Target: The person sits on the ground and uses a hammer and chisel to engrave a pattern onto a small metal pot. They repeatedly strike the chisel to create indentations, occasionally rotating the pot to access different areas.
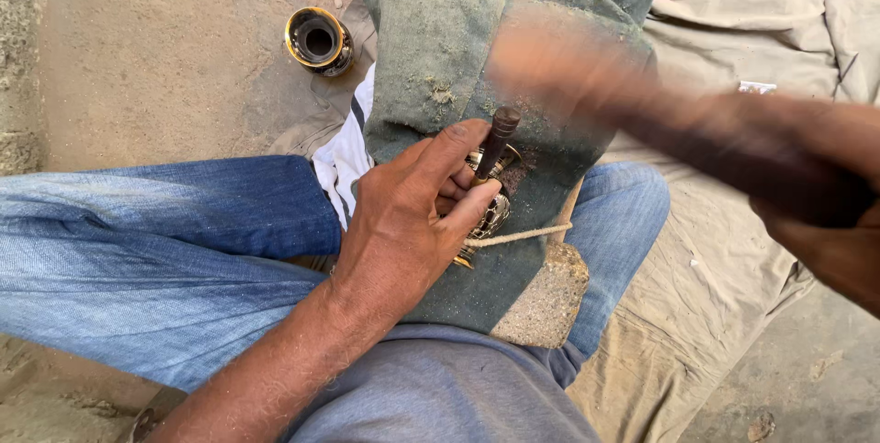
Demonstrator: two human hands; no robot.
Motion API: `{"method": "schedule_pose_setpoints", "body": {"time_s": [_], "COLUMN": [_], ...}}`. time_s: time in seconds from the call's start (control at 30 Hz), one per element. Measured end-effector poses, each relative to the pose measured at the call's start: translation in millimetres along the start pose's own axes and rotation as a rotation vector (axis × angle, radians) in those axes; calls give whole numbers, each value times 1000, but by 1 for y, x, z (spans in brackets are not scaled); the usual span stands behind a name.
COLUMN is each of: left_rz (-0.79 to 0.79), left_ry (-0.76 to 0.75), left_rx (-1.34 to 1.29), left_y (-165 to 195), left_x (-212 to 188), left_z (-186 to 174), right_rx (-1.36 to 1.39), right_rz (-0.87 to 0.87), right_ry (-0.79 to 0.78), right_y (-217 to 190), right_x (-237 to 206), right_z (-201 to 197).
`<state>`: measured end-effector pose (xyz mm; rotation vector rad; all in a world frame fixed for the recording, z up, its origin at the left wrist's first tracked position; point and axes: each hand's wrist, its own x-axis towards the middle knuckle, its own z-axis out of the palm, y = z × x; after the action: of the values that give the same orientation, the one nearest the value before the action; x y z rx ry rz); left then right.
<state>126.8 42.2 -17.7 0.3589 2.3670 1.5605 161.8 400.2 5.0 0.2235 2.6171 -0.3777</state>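
— Where's the left hand (412,223)?
— On the green cloth (440,58) over the lap, fingers gripping a dark punch (496,142) upright on a brass piece (492,212).
— And the right hand (825,214)?
— Closed around a blurred wooden handle (587,76), probably a mallet, above the punch. A brass ring (318,40) lies on the floor.

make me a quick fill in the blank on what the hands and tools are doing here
1. The left hand holds a dark punch against a small ______ coloured metal piece.
2. The piece lies on a ______ cloth over the lap.
3. The right hand holds a blurred wooden ______.
4. A round metal cup sits on the ______.

Missing words: gold; green; hammer; ground
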Motion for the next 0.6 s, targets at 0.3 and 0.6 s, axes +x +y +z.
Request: {"method": "schedule_pose_setpoints", "body": {"time_s": [0.3,0.6], "left_rz": [-16,4], "left_ry": [-56,-85], "left_rx": [-1,-21], "left_y": [1,-4], "left_x": [6,7], "left_z": [-5,-7], "right_rx": [19,127], "right_rz": [-259,-452], "right_ry": [132,228], "right_y": [-72,-100], "right_x": [2,10], "right_z": [-36,-39]}}
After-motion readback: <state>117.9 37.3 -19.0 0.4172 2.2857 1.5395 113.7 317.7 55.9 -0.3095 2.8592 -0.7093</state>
